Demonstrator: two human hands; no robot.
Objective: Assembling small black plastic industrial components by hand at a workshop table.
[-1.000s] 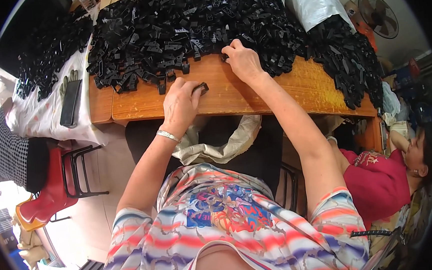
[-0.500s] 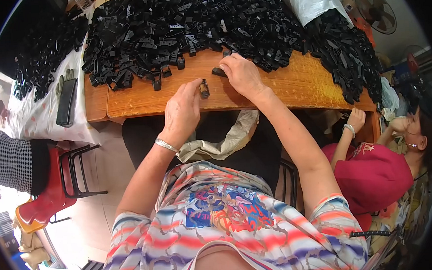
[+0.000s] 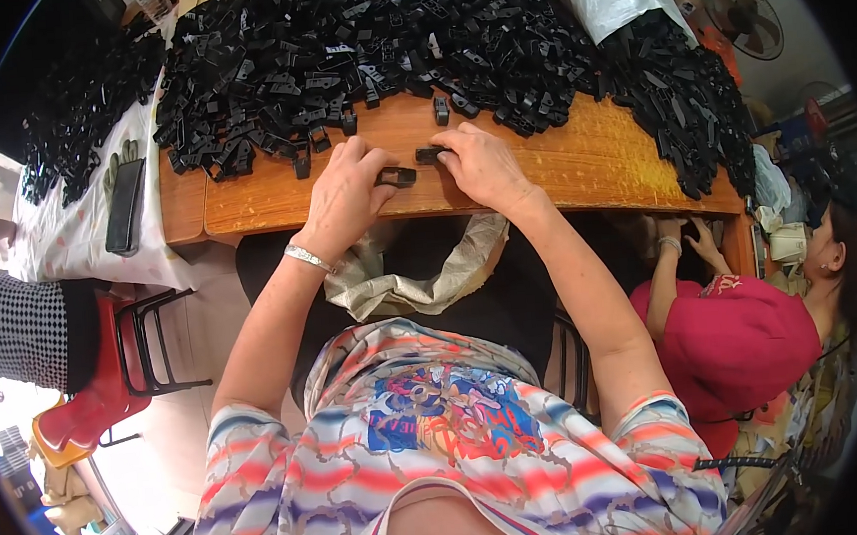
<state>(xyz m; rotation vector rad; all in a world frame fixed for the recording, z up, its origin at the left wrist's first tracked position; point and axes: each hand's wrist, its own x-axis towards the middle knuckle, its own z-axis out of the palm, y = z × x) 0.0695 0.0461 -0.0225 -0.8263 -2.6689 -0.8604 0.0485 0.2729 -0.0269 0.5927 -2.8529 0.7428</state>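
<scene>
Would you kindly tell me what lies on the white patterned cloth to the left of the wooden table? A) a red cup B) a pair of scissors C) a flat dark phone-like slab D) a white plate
C: a flat dark phone-like slab lies on the white patterned cloth, left of the wooden table, with loose small black plastic pieces beyond it.

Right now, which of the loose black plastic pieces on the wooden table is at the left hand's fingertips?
The black plastic piece at the left hand, nearest the table edge. Another sits at the right hand; a third lies alone nearer the pile.
</scene>
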